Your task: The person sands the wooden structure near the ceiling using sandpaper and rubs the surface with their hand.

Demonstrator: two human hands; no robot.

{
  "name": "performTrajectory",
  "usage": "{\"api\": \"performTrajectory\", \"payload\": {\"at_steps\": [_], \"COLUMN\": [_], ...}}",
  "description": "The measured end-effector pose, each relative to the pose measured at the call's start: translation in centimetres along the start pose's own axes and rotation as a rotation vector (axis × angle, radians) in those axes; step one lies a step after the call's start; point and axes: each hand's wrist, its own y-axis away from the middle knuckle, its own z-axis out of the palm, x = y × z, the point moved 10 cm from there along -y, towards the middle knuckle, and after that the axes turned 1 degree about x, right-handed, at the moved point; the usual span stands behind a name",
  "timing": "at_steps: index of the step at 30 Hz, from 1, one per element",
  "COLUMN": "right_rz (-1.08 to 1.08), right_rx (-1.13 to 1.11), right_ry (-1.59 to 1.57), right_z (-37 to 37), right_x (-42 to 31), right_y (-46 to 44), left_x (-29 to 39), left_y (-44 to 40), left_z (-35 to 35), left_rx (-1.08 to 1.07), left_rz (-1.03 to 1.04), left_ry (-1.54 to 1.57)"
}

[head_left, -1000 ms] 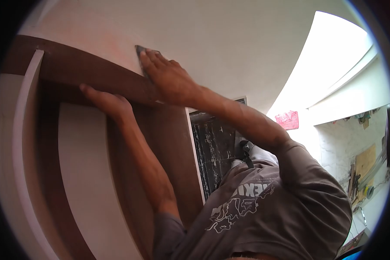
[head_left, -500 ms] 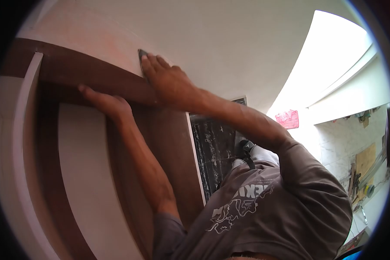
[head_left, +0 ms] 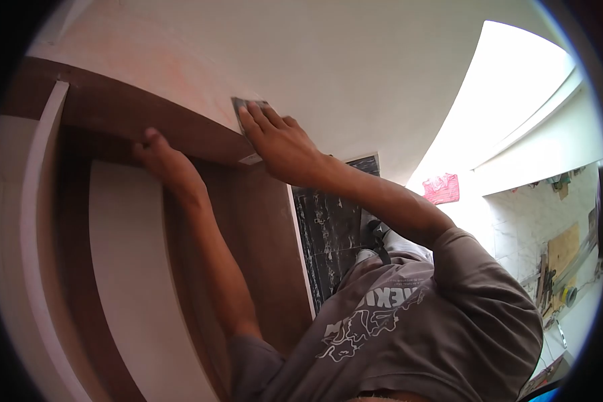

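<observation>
Most of the dark pad lies hidden under the right grip, whose palm side is out of sight too. The left grip is blurred at the fingers; whether it holds anything cannot be told. The cabinet is cut off at the left by the round black border, the shirt by the bottom edge. The shirt's smallest print is illegible. Clutter at far right is too small to sort out.
</observation>
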Motion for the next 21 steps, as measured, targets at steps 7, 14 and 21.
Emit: {"api": "performTrajectory", "payload": {"at_steps": [7, 14, 21], "right_rz": [0.216, 0.201, 0.238], "right_rx": [-0.257, -0.258, -0.253], "right_ry": [-0.244, -0.331, -0.341], "right_z": [0.6, 1.4, -0.2], "right_x": [2.3, 1.6, 2.1], "right_y": [7.0, 9.1, 9.0], "left_x": [12.9, 10.8, 10.1], "left_y": [7.9, 7.8, 7.9], "left_z": [4.9, 7.9, 8.0], "left_rx": [-0.239, -0.459, -0.569], "left_rz": [0.969, 1.06, 1.027], "left_ry": [-0.957, -1.308, -1.281]}}
